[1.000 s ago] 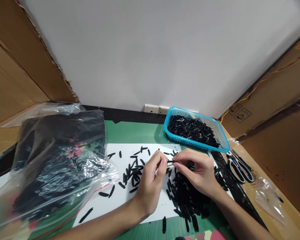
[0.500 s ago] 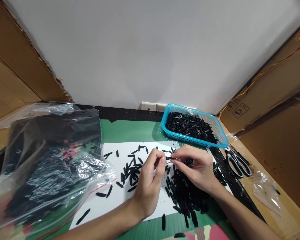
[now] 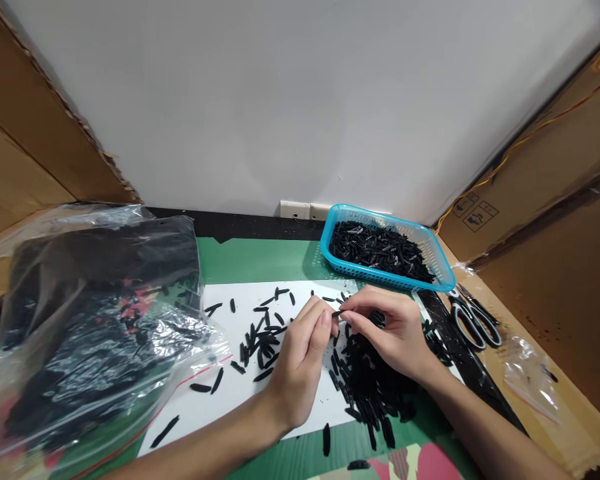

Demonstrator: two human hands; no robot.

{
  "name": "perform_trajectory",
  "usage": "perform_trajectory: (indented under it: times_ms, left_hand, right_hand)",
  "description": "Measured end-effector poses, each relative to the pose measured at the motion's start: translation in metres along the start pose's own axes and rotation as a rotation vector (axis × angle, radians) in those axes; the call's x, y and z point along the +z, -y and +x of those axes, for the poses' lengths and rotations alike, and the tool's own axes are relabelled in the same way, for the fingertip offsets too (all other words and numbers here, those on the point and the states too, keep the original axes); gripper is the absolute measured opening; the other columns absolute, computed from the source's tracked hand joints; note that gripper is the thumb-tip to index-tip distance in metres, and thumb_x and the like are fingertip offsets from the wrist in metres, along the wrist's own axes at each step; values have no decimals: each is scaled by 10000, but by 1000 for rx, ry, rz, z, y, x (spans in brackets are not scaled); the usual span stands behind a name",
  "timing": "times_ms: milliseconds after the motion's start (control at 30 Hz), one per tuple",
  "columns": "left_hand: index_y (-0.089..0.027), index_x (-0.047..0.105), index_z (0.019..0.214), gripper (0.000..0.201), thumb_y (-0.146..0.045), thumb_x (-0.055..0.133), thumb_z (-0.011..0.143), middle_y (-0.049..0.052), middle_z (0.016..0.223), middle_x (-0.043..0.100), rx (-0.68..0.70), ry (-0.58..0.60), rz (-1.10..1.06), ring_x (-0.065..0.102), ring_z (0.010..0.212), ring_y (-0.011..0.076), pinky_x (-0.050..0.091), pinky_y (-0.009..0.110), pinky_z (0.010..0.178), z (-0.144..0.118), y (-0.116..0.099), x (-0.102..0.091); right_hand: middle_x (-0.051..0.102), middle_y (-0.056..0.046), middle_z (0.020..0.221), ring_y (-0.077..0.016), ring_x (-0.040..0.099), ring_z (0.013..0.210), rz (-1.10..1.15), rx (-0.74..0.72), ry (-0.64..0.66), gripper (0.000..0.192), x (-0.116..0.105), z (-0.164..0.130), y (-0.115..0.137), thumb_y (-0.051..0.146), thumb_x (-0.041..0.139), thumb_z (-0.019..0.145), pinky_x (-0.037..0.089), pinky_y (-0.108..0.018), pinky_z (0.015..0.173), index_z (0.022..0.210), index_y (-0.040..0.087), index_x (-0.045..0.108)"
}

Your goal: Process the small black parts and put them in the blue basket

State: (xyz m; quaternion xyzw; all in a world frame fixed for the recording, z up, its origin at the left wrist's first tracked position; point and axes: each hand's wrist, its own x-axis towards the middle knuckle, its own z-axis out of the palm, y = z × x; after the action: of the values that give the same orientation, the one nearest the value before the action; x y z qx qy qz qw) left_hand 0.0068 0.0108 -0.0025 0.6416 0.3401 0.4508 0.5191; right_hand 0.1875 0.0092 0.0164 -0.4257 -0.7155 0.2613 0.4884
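My left hand (image 3: 300, 363) and my right hand (image 3: 393, 333) meet fingertip to fingertip over a white paper sheet (image 3: 230, 400). Between them they pinch one small black piece (image 3: 337, 313). A pile of the same black pieces (image 3: 373, 390) lies under my right hand. More of them (image 3: 260, 337) are scattered on the sheet left of my left hand. A blue basket (image 3: 447, 280) filled with black pieces stands behind my right hand.
A large clear plastic bag (image 3: 90, 333) full of black pieces lies at the left. Scissors (image 3: 473, 320) and a small clear bag (image 3: 530, 380) lie at the right on cardboard. A green mat (image 3: 255, 260) covers the table; a white wall stands behind.
The hands have closed in on each other slightly, so less of the black piece shows between the fingertips. The view has shifted a little, moving everything left and up.
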Motion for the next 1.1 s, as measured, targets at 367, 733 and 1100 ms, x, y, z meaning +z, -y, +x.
perform_trajectory:
  times_ms: [367, 733, 1100]
  left_hand:
    - [-219, 476, 774, 400, -381, 359, 1121, 8, 823, 461, -9, 33, 56, 447, 802, 191, 336, 346, 770, 2, 2, -1]
    - [-210, 532, 761, 410, -380, 411, 1113, 7, 847, 475, 7, -155, 106, 468, 818, 178, 347, 325, 770, 4, 5, -2]
    - [-213, 512, 764, 393, -343, 402, 1118, 6, 850, 484, 36, -246, 110, 457, 806, 171, 358, 310, 749, 6, 9, -1]
  right_hand:
    - [718, -16, 755, -134, 595, 626, 20, 185, 110, 152, -6, 5, 0, 287, 716, 969, 469, -261, 592, 876, 183, 776]
    - [742, -25, 992, -181, 669, 878, -373, 128, 287, 30, -32, 12, -18, 231, 736, 969, 507, -292, 778, 991, 222, 754]
    - [689, -64, 979, -227, 622, 936, -640, 0, 487, 149, -28, 11, -27, 242, 549, 1079, 521, -345, 827, 988, 206, 663]
